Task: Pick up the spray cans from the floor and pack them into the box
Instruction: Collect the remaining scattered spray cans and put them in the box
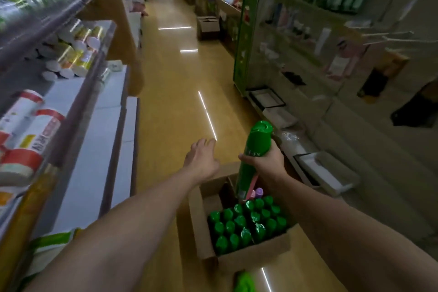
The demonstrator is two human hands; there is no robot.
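A cardboard box [256,257] stands on the shop floor, filled with several upright green spray cans [246,224]. My right hand [266,161] grips a tall green spray can [254,147] around its middle, upright above the far end of the box. My left hand [201,157] hovers with fingers spread over the box's far left flap, holding nothing. Another green object [244,282], blurred, lies on the floor just in front of the box. Purple and pink caps [256,193] show at the box's far end.
Shelving with white packs and rolls [71,54] lines the left side. A green-edged shelf unit [246,31] and white trays [324,173] stand to the right. The yellow aisle floor [173,78] runs ahead, with another cardboard box [208,28] far down.
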